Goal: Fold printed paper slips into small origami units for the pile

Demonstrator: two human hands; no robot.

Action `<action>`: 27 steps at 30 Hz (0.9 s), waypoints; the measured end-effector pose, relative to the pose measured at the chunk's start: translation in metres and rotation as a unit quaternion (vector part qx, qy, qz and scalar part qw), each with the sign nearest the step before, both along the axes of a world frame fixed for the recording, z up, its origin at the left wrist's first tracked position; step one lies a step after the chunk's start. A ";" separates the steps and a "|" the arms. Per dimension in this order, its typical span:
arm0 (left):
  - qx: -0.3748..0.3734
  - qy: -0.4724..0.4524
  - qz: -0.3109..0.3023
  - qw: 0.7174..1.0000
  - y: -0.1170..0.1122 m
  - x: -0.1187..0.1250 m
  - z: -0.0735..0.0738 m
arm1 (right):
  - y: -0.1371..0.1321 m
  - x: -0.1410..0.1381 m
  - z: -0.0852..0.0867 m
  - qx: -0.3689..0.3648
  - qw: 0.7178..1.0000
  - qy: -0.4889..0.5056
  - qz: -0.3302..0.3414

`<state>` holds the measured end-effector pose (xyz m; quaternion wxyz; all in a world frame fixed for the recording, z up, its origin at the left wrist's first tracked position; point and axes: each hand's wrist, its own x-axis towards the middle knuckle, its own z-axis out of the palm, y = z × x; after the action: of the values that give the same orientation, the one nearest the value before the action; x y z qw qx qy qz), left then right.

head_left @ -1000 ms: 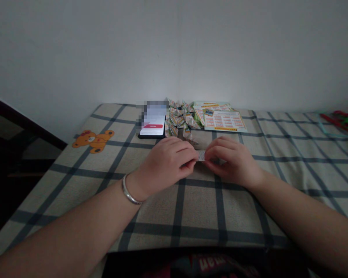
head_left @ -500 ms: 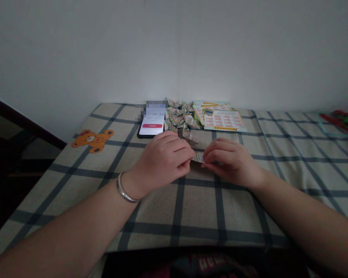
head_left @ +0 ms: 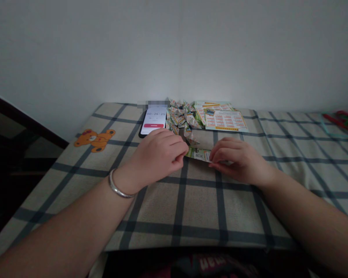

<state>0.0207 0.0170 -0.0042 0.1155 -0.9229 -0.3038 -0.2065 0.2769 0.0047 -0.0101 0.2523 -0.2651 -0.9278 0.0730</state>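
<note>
A narrow piece of printed paper (head_left: 199, 155) in green, white and grey spans the gap between my hands, just above the checked cloth. Its left end is pinched in my left hand (head_left: 164, 151), whose wrist wears a silver bangle (head_left: 116, 186). The right end sits between the thumb and fingers of my right hand (head_left: 234, 160). Both ends are partly hidden by my fingers. Just beyond the paper lie several folded paper pieces (head_left: 181, 115), with pointed shapes and the same sort of print.
Left of the folded pieces lies a phone (head_left: 155, 120) showing a running timer. To their right are flat printed sheets (head_left: 226, 120), overlapping. A teddy bear picture (head_left: 95, 140) marks the checked tablecloth (head_left: 150, 224) at left. Red and green items (head_left: 346, 121) lie far right, near the wall.
My hands have moved apart, the left one leftward and the right one slightly rightward. More of the printed paper now shows between them.
</note>
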 end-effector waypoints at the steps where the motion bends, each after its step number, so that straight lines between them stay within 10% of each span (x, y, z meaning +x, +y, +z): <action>1: -0.008 0.007 -0.001 1.000 0.000 0.000 0.000 | 0.000 0.000 0.000 -0.009 1.000 -0.012 0.000; 14: -0.142 0.025 -0.022 0.989 -0.003 0.002 -0.004 | -0.003 -0.002 -0.003 -0.028 0.994 -0.105 -0.024; 27: -0.089 0.068 -0.033 0.993 -0.002 0.004 -0.005 | -0.001 0.007 0.007 -0.096 0.987 -0.124 -0.035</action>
<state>0.0249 0.0154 -0.0095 0.0462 -0.9510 -0.2817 -0.1188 0.2836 0.0033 -0.0029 0.1108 -0.3277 -0.9307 0.1191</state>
